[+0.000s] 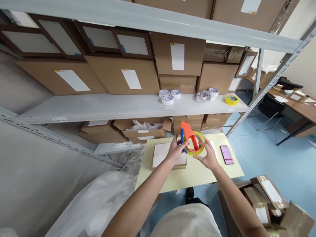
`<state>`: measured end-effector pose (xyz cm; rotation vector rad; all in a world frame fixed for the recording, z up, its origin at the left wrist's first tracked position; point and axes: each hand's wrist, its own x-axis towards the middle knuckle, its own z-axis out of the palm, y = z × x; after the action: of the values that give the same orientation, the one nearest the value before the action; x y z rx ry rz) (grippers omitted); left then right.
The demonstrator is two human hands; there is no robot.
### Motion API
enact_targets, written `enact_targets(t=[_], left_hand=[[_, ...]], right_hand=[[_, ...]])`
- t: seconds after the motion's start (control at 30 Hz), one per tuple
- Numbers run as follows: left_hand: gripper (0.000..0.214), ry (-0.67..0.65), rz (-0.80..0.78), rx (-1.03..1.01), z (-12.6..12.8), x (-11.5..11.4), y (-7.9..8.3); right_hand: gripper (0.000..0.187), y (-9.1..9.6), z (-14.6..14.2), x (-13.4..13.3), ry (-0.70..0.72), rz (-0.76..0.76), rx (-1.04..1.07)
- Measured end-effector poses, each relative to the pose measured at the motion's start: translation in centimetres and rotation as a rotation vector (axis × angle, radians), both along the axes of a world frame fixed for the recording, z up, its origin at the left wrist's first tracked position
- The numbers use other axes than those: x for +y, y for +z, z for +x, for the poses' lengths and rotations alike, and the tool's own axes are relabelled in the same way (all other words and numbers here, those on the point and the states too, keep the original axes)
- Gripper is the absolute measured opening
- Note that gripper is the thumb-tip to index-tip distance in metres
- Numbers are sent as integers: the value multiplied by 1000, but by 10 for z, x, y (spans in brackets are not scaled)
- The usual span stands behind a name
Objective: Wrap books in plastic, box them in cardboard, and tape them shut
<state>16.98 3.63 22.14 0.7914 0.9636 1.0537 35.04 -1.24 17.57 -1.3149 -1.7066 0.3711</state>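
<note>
Both hands meet above a small pale yellow table (197,174). My left hand (176,152) grips an orange and blue tape dispenser (189,135) by its handle. My right hand (208,156) closes its fingers on the yellowish clear tape roll (198,152) that sits around the dispenser. Just below the left hand a flat cardboard parcel (160,154) lies on the table. A phone (226,154) with a lit screen lies to the right of the right hand.
A metal shelf unit (103,107) behind the table carries large labelled cartons, several white tape rolls (170,96) and a yellow roll (232,99). White plastic bags (98,204) lie at lower left. Small parcels (269,197) sit at lower right. A desk (296,102) stands far right.
</note>
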Motion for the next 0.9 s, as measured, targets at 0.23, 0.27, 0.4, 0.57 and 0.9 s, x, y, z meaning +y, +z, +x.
enact_targets(t=[0.23,0.27,0.4,0.57,0.9], left_hand=[[63,129,525,320,56,142,20],[60,164,533,425,59,163,21],[50,241,508,689,62,229,16],[57,236,521,749,63,271,-2],[71,368,795,978,14,178,-51]], right_hand=[[55,35,18,158,-128,65,146],[54,39,20,179,-137,65,153],[53,37,25,243,-144,42,142],[54,22,28,287,-132,18,60],[64,-32,39,216,0,90,-63]])
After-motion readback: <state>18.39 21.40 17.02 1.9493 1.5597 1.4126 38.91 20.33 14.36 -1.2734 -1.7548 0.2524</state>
